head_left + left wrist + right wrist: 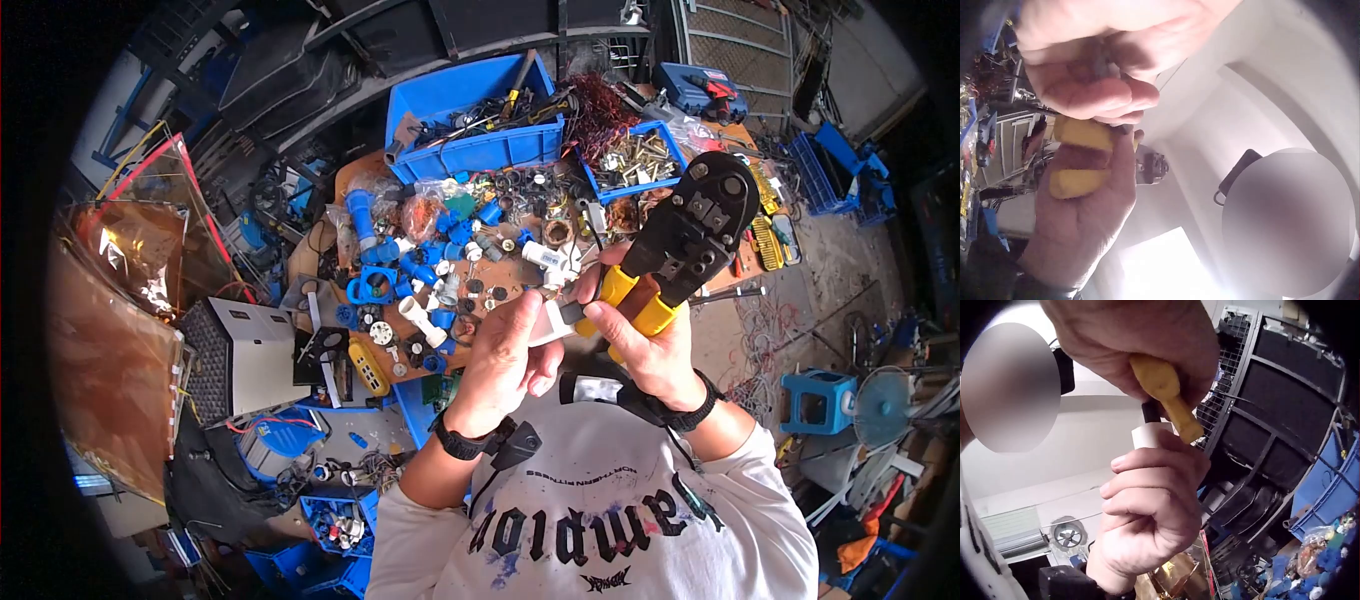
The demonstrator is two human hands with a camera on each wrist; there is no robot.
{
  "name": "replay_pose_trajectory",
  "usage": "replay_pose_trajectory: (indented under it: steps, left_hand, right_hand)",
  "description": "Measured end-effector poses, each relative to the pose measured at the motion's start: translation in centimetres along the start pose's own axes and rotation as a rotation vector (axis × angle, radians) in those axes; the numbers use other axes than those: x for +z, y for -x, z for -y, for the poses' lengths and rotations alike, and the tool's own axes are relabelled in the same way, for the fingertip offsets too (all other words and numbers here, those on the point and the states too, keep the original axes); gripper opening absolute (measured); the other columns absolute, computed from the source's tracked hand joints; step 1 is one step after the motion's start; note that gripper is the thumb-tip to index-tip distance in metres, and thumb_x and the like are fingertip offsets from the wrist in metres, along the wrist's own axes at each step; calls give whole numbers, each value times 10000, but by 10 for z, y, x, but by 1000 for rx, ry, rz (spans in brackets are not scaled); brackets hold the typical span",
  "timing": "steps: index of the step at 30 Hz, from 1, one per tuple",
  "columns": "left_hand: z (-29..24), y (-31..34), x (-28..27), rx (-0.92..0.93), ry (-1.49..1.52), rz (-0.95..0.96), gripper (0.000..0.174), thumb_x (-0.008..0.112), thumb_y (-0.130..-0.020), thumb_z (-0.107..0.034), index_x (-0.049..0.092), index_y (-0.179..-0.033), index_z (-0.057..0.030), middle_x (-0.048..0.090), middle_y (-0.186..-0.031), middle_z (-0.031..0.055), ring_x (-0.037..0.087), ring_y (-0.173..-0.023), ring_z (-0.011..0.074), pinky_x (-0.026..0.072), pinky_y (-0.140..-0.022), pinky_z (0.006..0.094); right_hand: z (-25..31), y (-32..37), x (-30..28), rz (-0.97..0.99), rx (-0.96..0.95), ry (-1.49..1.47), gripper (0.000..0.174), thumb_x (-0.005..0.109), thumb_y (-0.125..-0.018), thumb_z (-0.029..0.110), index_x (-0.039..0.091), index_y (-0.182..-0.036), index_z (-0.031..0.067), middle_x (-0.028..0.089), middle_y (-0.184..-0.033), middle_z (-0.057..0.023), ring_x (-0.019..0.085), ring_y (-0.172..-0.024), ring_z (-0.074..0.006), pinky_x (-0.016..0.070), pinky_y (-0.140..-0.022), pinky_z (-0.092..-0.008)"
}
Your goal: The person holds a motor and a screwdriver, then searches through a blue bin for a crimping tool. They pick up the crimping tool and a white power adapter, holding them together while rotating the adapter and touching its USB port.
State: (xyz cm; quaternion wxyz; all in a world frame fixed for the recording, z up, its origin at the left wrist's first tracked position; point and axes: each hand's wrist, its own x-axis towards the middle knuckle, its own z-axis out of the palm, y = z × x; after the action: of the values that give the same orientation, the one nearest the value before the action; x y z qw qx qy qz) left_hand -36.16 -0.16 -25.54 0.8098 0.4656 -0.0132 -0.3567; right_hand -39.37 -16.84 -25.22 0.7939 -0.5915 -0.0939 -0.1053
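Note:
A crimping tool (697,225) with a black head and yellow handles is in my right hand (655,350), its head pointing up and away from me. The fingers wrap round the handles; both yellow grips show in the left wrist view. My left hand (505,350) pinches a small white piece (548,322) with a dark end. In the right wrist view that white piece (1150,434) stands up out of the left fist, and its black end (1150,412) reaches the right hand. The right thumb lies close to this dark end. Exactly what the piece is, I cannot tell.
Blue and white plastic fittings (420,275) cover the bench beyond my hands. Behind them stand a blue bin (475,155) of tools and a blue tray (610,192) of metal parts. A yellow power strip (368,367) lies left; a blue stool (815,405) stands right.

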Motion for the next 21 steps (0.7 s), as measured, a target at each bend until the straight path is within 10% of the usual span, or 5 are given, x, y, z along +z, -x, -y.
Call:
replay_pose_trajectory:
  steps: [17, 21]
  left_hand:
    - [5, -14, -39, -210, 816, 591, 473, 249, -1006, -462, 452, -804, -84, 463, -432, -15, 416, -323, 98, 331, -378, 243]
    - [5, -15, -45, -231, 815, 615, 372, 416, -969, -432, 452, -816, -96, 439, -435, -21, 366, -318, 94, 339, -370, 259]
  right_hand:
    - [4, 0, -22, -157, 168, -281, 546, 598, -866, 12, 356, -1355, -8, 569, -1026, -108, 588, -921, -207, 472, -869, -357]
    - [-5, 6, -29, -119, 226, -211, 544, 596, -867, 14, 364, -1359, -6, 576, -1014, -88, 588, -915, -197, 472, -860, -353]
